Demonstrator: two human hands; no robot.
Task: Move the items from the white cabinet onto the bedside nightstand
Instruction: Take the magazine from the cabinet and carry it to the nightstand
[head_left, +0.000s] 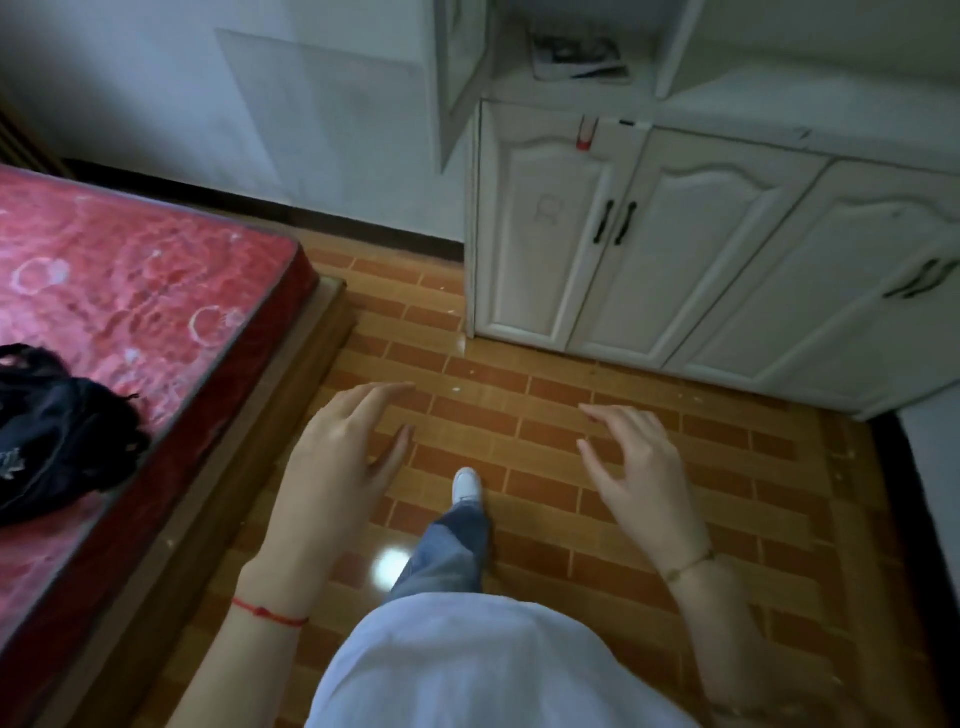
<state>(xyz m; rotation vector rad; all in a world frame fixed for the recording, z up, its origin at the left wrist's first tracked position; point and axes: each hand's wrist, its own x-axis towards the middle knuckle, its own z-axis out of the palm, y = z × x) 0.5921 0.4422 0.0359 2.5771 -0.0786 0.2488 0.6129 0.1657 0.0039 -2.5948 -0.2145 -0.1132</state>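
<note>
Left hand (343, 447): held out over the floor (545, 415), palm down, fingers loose and spread, holding nothing; red string at the wrist.
Right hand (644, 467): likewise out over the floor, fingers relaxed and apart, holding nothing; thin bracelet at the wrist.
Cabinet (675, 234): white, ahead and to the right, lower doors closed, black handles.
Booklet (579, 57): flat in the cabinet's open niche above the lower doors; its long axis runs roughly left to right; cover blurred, which end leads cannot be told.
Red item (587, 134): small, at the niche's front edge, hanging over the top of the leftmost door; kind unclear.
Bed (130, 291): left, red mattress.
Bag (52, 426): dark, on the mattress near its edge.
</note>
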